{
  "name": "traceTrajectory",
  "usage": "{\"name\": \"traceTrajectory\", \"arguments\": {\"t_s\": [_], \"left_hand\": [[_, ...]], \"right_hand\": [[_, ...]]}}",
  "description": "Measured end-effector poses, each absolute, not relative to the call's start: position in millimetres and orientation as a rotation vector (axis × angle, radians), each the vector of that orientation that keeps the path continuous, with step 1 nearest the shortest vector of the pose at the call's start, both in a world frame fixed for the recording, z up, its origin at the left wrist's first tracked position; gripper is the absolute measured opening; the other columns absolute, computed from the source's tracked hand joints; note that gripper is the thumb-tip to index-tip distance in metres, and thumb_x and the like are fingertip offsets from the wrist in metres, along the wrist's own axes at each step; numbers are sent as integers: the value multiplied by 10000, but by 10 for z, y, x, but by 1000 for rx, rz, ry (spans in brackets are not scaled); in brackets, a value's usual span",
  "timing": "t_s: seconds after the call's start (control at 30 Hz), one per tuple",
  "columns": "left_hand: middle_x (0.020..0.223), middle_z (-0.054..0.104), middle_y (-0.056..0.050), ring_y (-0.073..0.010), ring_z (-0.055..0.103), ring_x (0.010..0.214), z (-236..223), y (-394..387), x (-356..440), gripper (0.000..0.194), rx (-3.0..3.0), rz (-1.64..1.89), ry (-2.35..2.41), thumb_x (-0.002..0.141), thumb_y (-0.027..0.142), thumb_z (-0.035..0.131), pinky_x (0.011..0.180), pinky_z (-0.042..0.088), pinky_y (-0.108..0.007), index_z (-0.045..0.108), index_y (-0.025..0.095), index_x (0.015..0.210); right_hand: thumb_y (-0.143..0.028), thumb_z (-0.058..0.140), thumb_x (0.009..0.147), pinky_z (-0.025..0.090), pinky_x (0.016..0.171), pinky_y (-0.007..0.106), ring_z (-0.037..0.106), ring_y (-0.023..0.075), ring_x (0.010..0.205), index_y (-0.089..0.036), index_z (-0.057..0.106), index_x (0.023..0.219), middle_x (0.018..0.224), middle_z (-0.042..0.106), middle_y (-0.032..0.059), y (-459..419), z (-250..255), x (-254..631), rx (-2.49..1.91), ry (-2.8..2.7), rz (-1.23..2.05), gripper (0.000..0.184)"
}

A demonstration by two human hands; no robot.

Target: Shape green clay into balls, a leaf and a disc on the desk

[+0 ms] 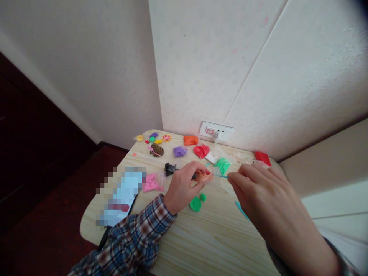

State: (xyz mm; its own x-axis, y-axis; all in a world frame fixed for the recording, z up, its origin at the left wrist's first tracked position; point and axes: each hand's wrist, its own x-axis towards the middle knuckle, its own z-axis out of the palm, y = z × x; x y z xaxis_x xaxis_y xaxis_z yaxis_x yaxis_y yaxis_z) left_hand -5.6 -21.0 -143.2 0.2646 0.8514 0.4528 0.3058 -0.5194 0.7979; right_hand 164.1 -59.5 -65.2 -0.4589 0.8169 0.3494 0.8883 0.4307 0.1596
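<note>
My left hand (182,186) is closed around a small clear bag of peach-coloured clay (204,176), held above the middle of the table. From the right, my right hand (258,191) pinches a thin blue stick tool (222,176). The tool's far end meets the bag's opening; whether it touches the clay I cannot tell. On the tabletop below the bag lie a flattened green clay piece (195,204) and a small green ball (202,197). Another blue tool (241,210) lies partly behind my right hand. A bag of green clay (222,165) sits just beyond the hands.
Bagged clay in pink (152,183), black (170,169), purple (179,151), orange (191,140) and red (201,150) lies across the wooden table (201,241). Small fruit-like pieces and a brown coil (157,150) stand at the back left. A phone (123,199) lies left, a wall socket (216,131) behind.
</note>
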Motion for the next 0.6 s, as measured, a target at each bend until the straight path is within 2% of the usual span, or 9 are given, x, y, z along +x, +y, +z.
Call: {"name": "traceTrajectory", "arguments": {"t_s": [0.13,0.3,0.47,0.6], "left_hand": [[832,645,-19,-128,585,742,-1418,-218,-53,133,1906,1179,1065,819,272,618,666,449,-222,569,166,883],[871,660,-18,-138,581,760,-1420,-217,-52,190,1831,1125,1073,767,262,678,690,440,-234,590,169,908],[746,608,15,-114,535,673,-1424,-205,-54,176,1665,1097,1042,749,259,687,594,399,-203,609,155,867],[694,568,28,-98,494,631,-1404,-202,-49,187,1544,1112,958,725,276,704,580,384,-197,626,139,827]], "right_hand": [[-107,467,849,298,613,340,478,212,629,-198,555,622,609,516,37,-597,-702,1626,-1488,-2436,-438,260],[-132,425,876,308,622,338,483,201,628,-191,580,634,618,533,40,-574,-761,1647,-1513,-2405,-310,293],[-189,415,907,337,626,318,520,186,653,-181,638,732,665,574,34,-556,-779,1712,-1476,-2367,-59,284],[-203,434,900,353,619,306,533,178,661,-188,652,749,699,596,33,-593,-755,1716,-1448,-2339,110,265]]}}
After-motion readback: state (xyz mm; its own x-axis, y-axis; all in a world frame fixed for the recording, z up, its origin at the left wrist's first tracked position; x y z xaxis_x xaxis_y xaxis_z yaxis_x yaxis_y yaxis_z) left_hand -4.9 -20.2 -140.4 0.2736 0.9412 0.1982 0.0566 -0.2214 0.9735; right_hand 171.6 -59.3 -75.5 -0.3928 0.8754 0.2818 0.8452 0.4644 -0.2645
